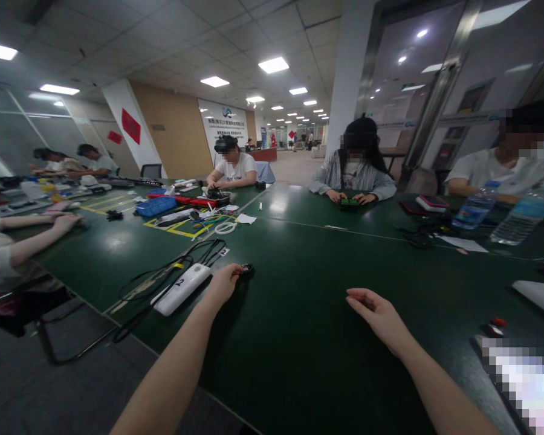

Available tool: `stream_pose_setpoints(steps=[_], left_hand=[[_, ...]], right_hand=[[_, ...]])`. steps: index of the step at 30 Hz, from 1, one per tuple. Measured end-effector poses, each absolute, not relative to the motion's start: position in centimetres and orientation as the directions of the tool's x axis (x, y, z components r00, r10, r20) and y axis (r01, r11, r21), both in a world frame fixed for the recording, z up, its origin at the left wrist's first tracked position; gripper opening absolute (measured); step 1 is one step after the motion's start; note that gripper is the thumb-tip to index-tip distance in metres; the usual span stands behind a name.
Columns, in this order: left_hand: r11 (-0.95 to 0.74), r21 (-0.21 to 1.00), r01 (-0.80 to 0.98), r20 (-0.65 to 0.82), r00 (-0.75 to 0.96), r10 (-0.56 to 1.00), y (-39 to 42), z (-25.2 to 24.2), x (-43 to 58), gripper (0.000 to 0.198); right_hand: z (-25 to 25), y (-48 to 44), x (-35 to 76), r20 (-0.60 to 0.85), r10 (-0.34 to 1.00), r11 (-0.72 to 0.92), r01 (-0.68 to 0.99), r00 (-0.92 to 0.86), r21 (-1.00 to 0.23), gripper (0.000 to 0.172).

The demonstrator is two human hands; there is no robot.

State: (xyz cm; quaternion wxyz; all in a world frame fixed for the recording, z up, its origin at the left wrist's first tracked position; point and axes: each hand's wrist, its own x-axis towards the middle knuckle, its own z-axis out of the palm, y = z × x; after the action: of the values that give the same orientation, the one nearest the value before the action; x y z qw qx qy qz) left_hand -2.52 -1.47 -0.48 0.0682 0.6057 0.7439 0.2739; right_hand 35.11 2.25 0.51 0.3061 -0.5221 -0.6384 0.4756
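Observation:
My left hand [224, 281] reaches forward over the dark green table [299, 326], its fingers pinched on a small dark object [246, 269] at the fingertips. Just left of it lies a white power bank [181, 289] marked with a 2, with black cables [172, 266] looping from it. My right hand [377, 313] hovers low over bare table to the right, fingers loosely curled and apart, holding nothing.
Other people sit around the table, their hands on small devices [349, 202]. A blue tray [155, 206], cables and yellow tape marks lie at far left. Two water bottles [476, 208] stand at right. A white object [539, 296] and red-tipped item [496, 326] lie near right.

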Motion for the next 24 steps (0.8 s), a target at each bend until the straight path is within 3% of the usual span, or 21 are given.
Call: stream_pose_setpoints(steps=[16, 24], left_hand=[[0.116, 0.573, 0.812, 0.242, -0.303, 0.922, -1.4, -1.2, -2.6, 0.026], [0.181, 0.531, 0.828, 0.197, -0.328, 0.924, -1.5, -0.1, -1.8, 0.025]], right_hand=[[-0.2, 2.7, 35.3, -0.110, 0.952, 0.005, 0.369, -0.287, -0.929, 0.030], [0.0, 2.5, 35.1, -0.081, 0.954, 0.030, 0.361, -0.289, -0.932, 0.029]])
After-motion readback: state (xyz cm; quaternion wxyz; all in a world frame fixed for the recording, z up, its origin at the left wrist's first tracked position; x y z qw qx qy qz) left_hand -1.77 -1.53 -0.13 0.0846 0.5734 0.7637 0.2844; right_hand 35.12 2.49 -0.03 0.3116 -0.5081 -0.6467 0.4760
